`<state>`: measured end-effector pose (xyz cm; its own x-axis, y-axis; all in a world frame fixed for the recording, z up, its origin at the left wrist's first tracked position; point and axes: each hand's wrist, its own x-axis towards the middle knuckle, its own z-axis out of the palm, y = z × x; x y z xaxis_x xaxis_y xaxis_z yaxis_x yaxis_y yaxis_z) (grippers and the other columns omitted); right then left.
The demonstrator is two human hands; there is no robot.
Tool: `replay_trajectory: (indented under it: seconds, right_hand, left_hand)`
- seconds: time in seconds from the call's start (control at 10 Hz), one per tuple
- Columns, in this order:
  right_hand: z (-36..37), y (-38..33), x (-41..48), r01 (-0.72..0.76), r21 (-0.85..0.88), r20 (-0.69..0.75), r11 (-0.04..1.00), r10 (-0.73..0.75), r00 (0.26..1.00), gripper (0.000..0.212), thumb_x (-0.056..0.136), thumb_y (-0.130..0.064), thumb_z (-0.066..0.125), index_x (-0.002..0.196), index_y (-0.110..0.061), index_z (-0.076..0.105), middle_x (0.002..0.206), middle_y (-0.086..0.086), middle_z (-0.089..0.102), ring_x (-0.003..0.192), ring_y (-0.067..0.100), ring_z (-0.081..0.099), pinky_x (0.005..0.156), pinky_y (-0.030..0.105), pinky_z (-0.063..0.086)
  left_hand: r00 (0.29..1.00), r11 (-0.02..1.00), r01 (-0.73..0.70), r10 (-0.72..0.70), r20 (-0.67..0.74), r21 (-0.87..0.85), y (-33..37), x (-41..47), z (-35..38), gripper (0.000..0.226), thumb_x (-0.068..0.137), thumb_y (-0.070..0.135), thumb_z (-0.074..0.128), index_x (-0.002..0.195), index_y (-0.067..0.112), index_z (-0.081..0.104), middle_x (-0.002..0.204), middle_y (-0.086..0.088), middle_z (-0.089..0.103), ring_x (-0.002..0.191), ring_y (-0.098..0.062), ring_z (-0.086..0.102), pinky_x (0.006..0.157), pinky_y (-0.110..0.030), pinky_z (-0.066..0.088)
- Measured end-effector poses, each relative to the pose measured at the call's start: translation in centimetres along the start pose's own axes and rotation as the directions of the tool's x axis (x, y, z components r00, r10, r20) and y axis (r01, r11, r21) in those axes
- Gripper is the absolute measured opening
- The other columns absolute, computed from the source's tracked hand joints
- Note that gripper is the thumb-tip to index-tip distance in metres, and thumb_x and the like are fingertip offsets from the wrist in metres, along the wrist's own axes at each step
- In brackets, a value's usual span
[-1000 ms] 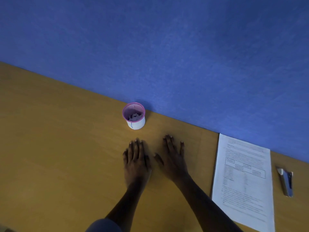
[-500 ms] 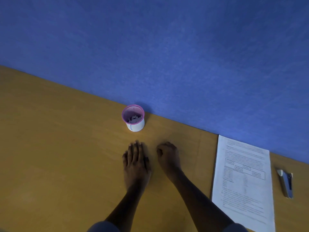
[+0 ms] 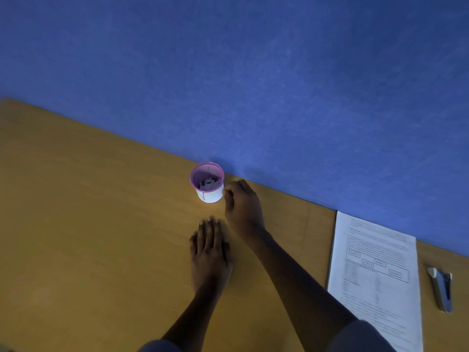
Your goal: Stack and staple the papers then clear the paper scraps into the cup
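Now the right hand (image 3: pixel 242 207), flat a second ago, has curled and moved beside the pink-rimmed cup (image 3: pixel 209 196) by the wall (image 3: pixel 253 72). Whether it pinches a scrap is unclear. The left hand (image 3: pixel 209 252) lies flat, and clearing looks nearly done.

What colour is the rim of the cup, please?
The cup has a pinkish-purple rim; the head view shows it best.

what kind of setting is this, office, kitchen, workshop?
Most likely an office or study desk: a wooden desktop set against a blue, fabric-looking partition wall, with printed papers and a stapler lying on it.
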<state>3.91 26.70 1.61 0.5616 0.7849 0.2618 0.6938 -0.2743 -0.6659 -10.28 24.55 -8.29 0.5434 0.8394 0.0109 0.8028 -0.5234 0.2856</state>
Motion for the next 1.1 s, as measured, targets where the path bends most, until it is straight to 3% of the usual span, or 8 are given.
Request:
replay_trajectory:
  seconds: [0.1,0.2,0.3,0.4,0.6,0.8,1.1]
  right_hand:
    - [0.3,-2.0,2.0,0.027,0.013,-0.038,1.000,-0.027,0.999,0.014,0.094,-0.013,0.053,0.091,-0.006,0.066,0.095,0.013,0.063,0.076,0.034,0.063,0.060,0.039,0.051]
    - [0.7,-2.1,2.8,0.022,-0.048,0.059,0.999,-0.019,0.998,0.013,0.088,-0.007,0.059,0.094,-0.012,0.071,0.101,0.009,0.058,0.085,0.033,0.063,0.063,0.037,0.053]
    - [1.2,-1.4,2.5,0.010,-0.144,0.180,0.990,0.017,0.983,0.023,0.091,-0.010,0.062,0.111,-0.018,0.071,0.117,0.008,0.051,0.105,0.032,0.056,0.070,0.038,0.057]
    - [1.3,-0.8,1.6,0.032,-0.197,0.210,0.980,0.011,0.978,0.034,0.098,-0.022,0.059,0.131,-0.024,0.060,0.134,0.008,0.044,0.116,0.032,0.049,0.077,0.043,0.058]
    - [-0.3,0.0,-0.9,0.029,-0.190,0.176,0.981,0.005,0.984,0.044,0.102,-0.032,0.053,0.145,-0.031,0.045,0.157,0.011,0.030,0.126,0.037,0.042,0.085,0.047,0.052]
    - [-3.1,3.0,-5.0,-0.037,-0.170,0.113,0.985,0.057,0.992,0.040,0.100,-0.022,0.055,0.139,-0.028,0.057,0.152,0.008,0.040,0.128,0.033,0.046,0.088,0.047,0.055]
    - [-10.1,9.9,-13.6,-0.316,-0.274,-0.106,0.908,0.298,0.949,0.035,0.094,-0.022,0.063,0.127,-0.032,0.067,0.131,0.002,0.060,0.120,0.030,0.056,0.096,0.050,0.046]
  left_hand:
    - [1.000,1.000,0.009,-0.009,-0.015,-0.014,0.2,0.0,-0.2,0.056,0.102,0.029,0.043,0.154,0.009,0.042,0.164,-0.013,0.038,0.153,-0.030,0.035,0.121,-0.052,0.033]
    - [1.000,1.000,0.010,-0.010,-0.013,-0.017,0.3,0.1,-0.2,0.055,0.103,0.030,0.042,0.154,0.009,0.042,0.164,-0.012,0.038,0.153,-0.029,0.034,0.121,-0.051,0.033]
    - [1.000,1.000,0.009,-0.010,-0.013,-0.028,0.2,0.1,-0.1,0.055,0.103,0.030,0.042,0.154,0.010,0.043,0.164,-0.011,0.038,0.154,-0.028,0.034,0.121,-0.051,0.032]
    - [1.000,1.000,0.007,-0.007,-0.006,-0.024,0.1,0.1,-0.1,0.056,0.103,0.030,0.040,0.155,0.009,0.040,0.165,-0.011,0.036,0.155,-0.028,0.031,0.123,-0.050,0.030]
    - [1.000,1.000,-0.002,0.002,-0.022,-0.010,0.1,0.1,-0.1,0.056,0.104,0.030,0.039,0.155,0.009,0.041,0.165,-0.011,0.037,0.154,-0.029,0.032,0.123,-0.050,0.029]
    - [0.998,0.999,-0.037,0.037,-0.042,0.015,-0.5,0.1,0.6,0.057,0.103,0.030,0.038,0.156,0.009,0.040,0.164,-0.013,0.037,0.153,-0.033,0.034,0.121,-0.051,0.028]
    - [0.998,0.998,-0.028,0.025,-0.064,-0.048,0.0,0.3,0.5,0.060,0.100,0.034,0.031,0.146,0.001,0.049,0.154,-0.023,0.048,0.144,-0.044,0.042,0.116,-0.058,0.031]
